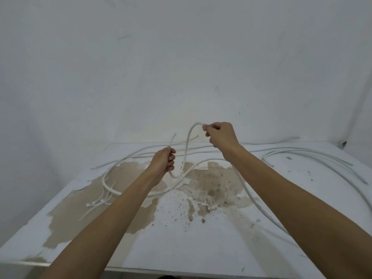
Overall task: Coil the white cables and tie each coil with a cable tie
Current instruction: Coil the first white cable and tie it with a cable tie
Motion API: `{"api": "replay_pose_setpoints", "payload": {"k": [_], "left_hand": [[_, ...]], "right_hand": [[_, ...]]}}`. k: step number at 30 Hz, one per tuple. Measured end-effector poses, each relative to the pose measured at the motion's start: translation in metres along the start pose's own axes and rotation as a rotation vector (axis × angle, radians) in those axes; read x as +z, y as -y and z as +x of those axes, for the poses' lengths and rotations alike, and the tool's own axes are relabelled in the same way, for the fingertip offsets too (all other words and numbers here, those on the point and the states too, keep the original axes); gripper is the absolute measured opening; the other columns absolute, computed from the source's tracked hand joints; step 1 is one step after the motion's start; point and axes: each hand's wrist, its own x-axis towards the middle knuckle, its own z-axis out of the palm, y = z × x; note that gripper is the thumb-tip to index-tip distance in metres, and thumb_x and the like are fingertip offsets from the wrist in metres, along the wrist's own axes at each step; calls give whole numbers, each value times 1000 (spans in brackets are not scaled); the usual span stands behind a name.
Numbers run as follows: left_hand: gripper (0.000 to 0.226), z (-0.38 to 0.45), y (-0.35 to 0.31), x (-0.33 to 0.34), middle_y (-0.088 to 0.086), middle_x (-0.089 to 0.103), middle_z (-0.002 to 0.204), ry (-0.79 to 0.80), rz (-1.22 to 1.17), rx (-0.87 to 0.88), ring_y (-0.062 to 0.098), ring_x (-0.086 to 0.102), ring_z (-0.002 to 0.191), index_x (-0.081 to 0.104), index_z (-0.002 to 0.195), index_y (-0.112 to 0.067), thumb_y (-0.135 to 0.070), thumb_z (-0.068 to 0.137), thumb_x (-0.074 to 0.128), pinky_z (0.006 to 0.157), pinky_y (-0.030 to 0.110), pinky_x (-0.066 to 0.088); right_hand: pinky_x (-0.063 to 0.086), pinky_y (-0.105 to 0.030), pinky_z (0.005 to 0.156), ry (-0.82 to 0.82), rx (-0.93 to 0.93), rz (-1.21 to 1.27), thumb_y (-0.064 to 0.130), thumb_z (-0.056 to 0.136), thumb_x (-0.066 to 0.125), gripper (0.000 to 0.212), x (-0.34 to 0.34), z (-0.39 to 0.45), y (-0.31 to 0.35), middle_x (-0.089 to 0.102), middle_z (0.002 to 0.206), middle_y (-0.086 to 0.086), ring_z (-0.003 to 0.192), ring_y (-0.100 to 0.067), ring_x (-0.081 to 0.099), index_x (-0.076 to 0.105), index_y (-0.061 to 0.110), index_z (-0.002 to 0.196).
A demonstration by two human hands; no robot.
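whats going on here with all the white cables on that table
A person is starting to coil a thin white round cable. The left hand grips it near its free end, and the right hand pinches it further along, lifted above the table, so one loose bend hangs between them. No full coil is formed yet. More long white cables lie loose across the peeling white-painted table, and a few white plastic cable ties lie untouched near the left forearm.

No legible text, no labels, no brand marks, no numbers, no signs anywhere on any surface in view
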Motion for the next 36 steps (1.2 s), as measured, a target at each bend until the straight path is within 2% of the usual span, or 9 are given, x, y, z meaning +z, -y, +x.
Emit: {"api": "replay_pose_setpoints", "payload": {"k": [5, 8, 10, 13, 16, 23, 26, 31, 36], "left_hand": [[32, 2, 6, -8, -3, 42, 59, 91, -221, -190, 12, 33, 46, 53, 88, -12, -27, 110, 34, 47, 24, 27], [33, 2, 3, -13, -3, 47, 59, 130, -293, -245, 12, 37, 44, 52, 86, -13, -25, 109, 32, 43, 24, 27], [33, 3, -1, -14, -2, 53, 58, 121, -345, -260, 12, 43, 43, 52, 84, -12, -22, 109, 31, 40, 23, 28], [29, 6, -5, -24, 2, 66, 66, 111, -460, -296, 13, 58, 54, 58, 86, -9, -13, 105, 35, 48, 22, 36], [28, 8, -9, -37, 4, 70, 74, 93, -623, -318, 14, 68, 62, 66, 86, -4, -10, 102, 43, 52, 22, 52], [33, 12, -31, -55, -6, 53, 62, 188, -809, -298, 6, 50, 44, 65, 100, -2, -14, 105, 35, 45, 19, 46], [35, 10, -40, -63, -6, 49, 63, 204, -822, -279, 6, 43, 42, 65, 108, 3, -15, 105, 34, 42, 19, 40], [32, 3, -46, -62, -5, 33, 55, 197, -761, -215, 9, 28, 40, 64, 95, -3, -17, 104, 36, 42, 19, 25], [28, 2, -57, -67, -7, 27, 53, 154, -742, -117, 8, 24, 38, 55, 83, -10, -16, 103, 36, 39, 19, 22]], "right_hand": [[42, -18, 60, 118, -236, -194, 20, 98, 57, 19, 22, -26, 5, 69, 77, 4, 57, 2, 56, 73, 11, 95], [52, -26, 70, 174, -401, -312, 20, 98, 55, 22, 37, -45, -4, 70, 79, 5, 74, -10, 65, 74, 10, 95], [54, -31, 67, 230, -493, -351, 17, 99, 53, 21, 45, -58, -13, 71, 81, 1, 69, -9, 64, 73, 9, 98], [46, -20, 60, 379, -645, -436, 16, 103, 49, 22, 55, -78, -30, 66, 82, 2, 60, -1, 56, 69, 7, 104], [50, -40, 66, 444, -799, -597, 18, 105, 45, 24, 61, -90, -50, 62, 86, -5, 68, -17, 54, 64, 4, 110], [52, -40, 47, 424, -1049, -832, 19, 105, 40, 33, 50, -80, -75, 64, 92, -9, 56, -26, 59, 61, 1, 125], [49, -36, 40, 457, -1143, -963, 10, 101, 54, 28, 40, -73, -88, 63, 85, -10, 49, -25, 55, 60, 0, 126], [58, -41, 59, 437, -966, -919, 27, 105, 51, 31, 30, -58, -94, 70, 88, -8, 66, -27, 66, 59, 15, 133], [42, -28, 61, 554, -417, -787, 54, 104, 38, 50, 17, -51, -93, 60, 72, 2, 62, -13, 54, 64, 12, 94]]}}
